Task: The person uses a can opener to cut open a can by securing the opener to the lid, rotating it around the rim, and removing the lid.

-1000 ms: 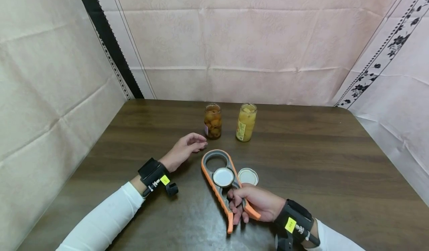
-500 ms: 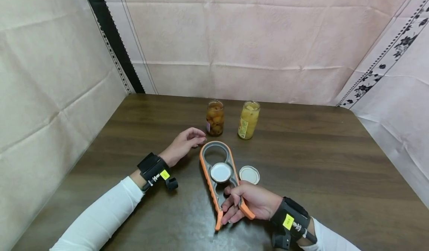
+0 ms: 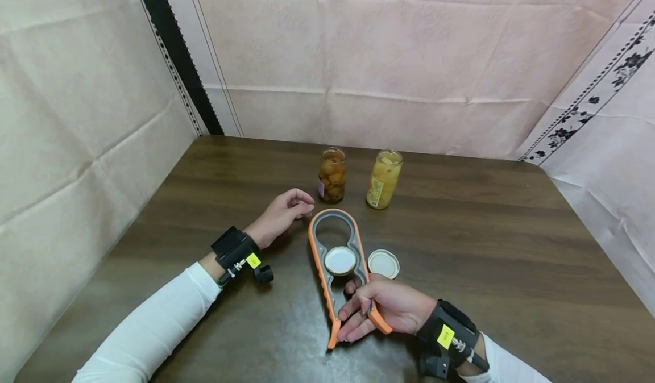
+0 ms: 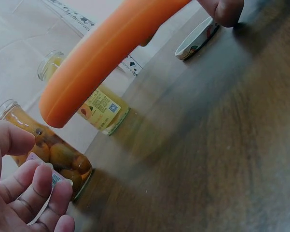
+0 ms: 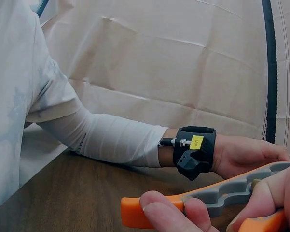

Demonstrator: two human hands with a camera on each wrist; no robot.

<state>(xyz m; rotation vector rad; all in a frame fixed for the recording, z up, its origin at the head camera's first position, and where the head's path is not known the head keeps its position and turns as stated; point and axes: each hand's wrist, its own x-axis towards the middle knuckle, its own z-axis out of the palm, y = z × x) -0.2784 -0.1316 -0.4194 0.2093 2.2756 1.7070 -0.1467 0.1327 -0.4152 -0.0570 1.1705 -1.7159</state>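
My right hand (image 3: 391, 303) grips an orange and grey jar opener (image 3: 325, 283) by its handles, fingers reaching between them. Caught between the opener's arms is a white round lid (image 3: 340, 260); in the right wrist view only a bit of its gold edge (image 5: 255, 184) shows. The left wrist view has the opener's rounded end (image 4: 62, 104) raised over the table. My left hand (image 3: 281, 217) holds nothing, its fingers loosely bent. It lies left of the opener's loop, near an uncapped glass jar of brown fruit (image 3: 332, 175).
Right of the brown jar stands another uncapped glass jar, with yellow fruit (image 3: 384, 179). A second lid (image 3: 384, 263) rests inside up on the wooden table (image 3: 486, 246), just beyond my right hand. Pale cloth (image 3: 399, 59) hangs behind and at the sides.
The opener's handles have spread somewhat apart, and my right fingers have straightened between them. My left hand keeps its pose. The whole head view has shifted slightly.
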